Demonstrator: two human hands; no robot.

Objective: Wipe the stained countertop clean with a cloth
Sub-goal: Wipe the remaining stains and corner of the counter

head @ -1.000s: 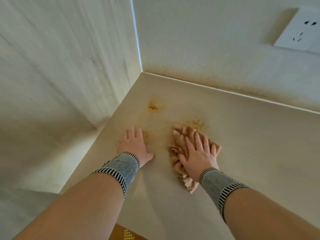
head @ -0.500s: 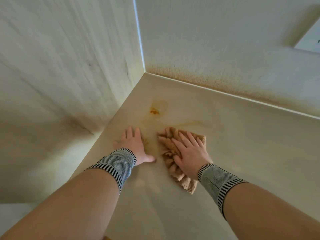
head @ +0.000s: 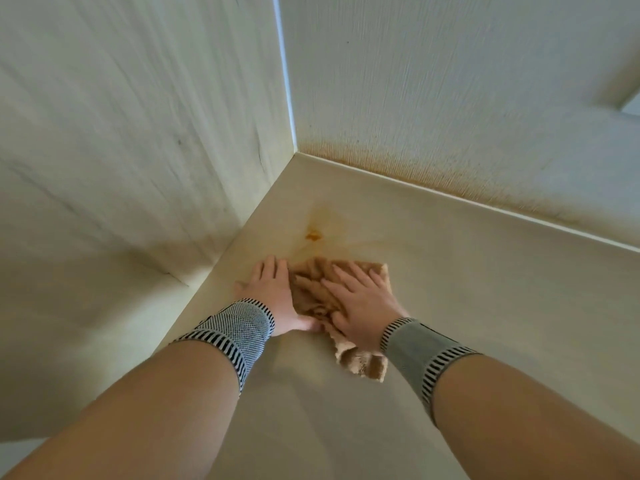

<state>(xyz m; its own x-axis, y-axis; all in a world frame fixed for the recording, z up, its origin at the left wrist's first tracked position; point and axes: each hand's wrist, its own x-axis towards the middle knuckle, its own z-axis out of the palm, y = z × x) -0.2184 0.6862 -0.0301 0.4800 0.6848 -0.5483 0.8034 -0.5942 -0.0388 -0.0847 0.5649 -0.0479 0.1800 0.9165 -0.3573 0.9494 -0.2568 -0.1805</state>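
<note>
Right now your countertop (head: 485, 306) is boxed in by a corner: one wall (head: 138, 133) runs close along your left, the back wall (head: 450, 81) closes off the far edge, and open surface stretches to your right and toward you. Your right hand (head: 363, 306) lies flat on the tan cloth (head: 313, 296), fingers straight and slightly spread, pressing it onto the counter. Your left hand (head: 273, 292) rests flat on the counter just beside it, fingers straight and close together, its thumb side touching the cloth's left edge. The cloth sits crumpled between and under your hands, one end trailing toward you. Just beyond it, an orange stain (head: 313, 235) with faint smears marks the counter near the corner. Brownish speckling (head: 433, 174) runs along the foot of the back wall.
</note>
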